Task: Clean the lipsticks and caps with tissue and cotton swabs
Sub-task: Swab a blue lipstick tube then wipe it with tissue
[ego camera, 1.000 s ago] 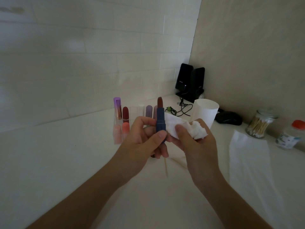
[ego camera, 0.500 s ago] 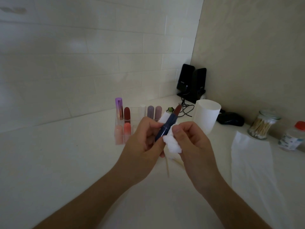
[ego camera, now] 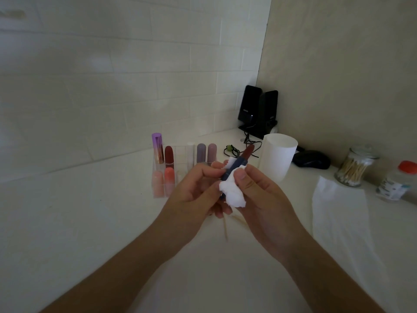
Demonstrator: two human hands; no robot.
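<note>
Holding a blue-cased lipstick [ego camera: 234, 167] at centre frame, the left hand [ego camera: 191, 190] curls its grip round the lower barrel while the right hand [ego camera: 264, 195] pinches a crumpled tissue [ego camera: 232, 194] against the case. Long axis tilted, brown tip pointing to the upper right. Both forearms rise from the lower edge, hands meeting above the counter [ego camera: 90, 222]

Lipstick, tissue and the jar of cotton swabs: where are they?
lipstick [ego camera: 235, 165], head view, on its blue tube.
tissue [ego camera: 232, 195], head view, on the crumpled wad.
jar of cotton swabs [ego camera: 352, 171], head view, on its glass side.
</note>
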